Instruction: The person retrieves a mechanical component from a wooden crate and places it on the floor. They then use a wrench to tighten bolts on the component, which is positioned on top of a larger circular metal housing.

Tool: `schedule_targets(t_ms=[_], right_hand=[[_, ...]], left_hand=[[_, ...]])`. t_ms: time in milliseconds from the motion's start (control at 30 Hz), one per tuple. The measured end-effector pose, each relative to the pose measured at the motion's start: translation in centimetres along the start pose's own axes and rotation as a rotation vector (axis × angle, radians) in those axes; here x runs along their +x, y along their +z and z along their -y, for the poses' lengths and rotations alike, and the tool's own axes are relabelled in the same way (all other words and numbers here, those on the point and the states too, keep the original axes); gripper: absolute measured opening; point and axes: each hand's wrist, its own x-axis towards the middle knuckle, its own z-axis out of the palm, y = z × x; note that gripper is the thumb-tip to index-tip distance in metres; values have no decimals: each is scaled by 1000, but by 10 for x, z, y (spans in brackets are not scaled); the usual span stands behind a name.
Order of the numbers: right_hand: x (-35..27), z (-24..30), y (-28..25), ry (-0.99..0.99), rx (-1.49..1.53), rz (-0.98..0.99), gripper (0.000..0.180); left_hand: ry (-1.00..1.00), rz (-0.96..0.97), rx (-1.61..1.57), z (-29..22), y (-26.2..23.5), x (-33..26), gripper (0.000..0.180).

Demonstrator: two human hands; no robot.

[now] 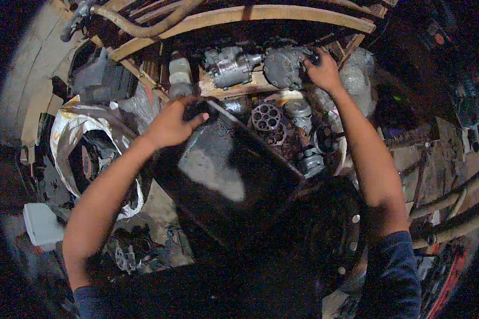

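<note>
My left hand [175,122] is closed over the far left corner of a dark, shallow rectangular tray [210,170], thumb on its upper side. The tray lies tilted in front of me, with a wet-looking sheen on its surface. Farther off, my right hand [323,72] reaches to the right end of a grey compressor [285,68] with a round bolted face, its fingers curled at the edge. A second metal compressor [230,66] with a shaft stub sits to its left on a wooden board.
Right of the tray lie a round metal block with several holes [266,117] and other metal parts [311,162]. A white sack [64,125] stands left, near a white container [42,223]. Wooden slats [250,16] run across the far side. Clear plastic wrap [356,80] bulges at right.
</note>
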Motion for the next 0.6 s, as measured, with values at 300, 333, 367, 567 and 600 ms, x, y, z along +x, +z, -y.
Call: schedule_targets(t_ms=[300, 333, 367, 567, 600], right_hand=[[13, 8, 4, 23, 101, 77, 63], [13, 10, 5, 21, 78, 63, 61], [13, 14, 6, 8, 63, 51, 59], [33, 21, 28, 53, 138, 81, 64], [37, 20, 39, 20, 79, -4, 56]], left_hand=[[-34, -106, 116, 5, 33, 48, 59], [-7, -158, 138, 6, 43, 59, 61], [-4, -187, 164, 9, 51, 71, 62], [133, -362, 113, 39, 111, 114, 78], [235, -447, 99, 44, 118, 120, 80]])
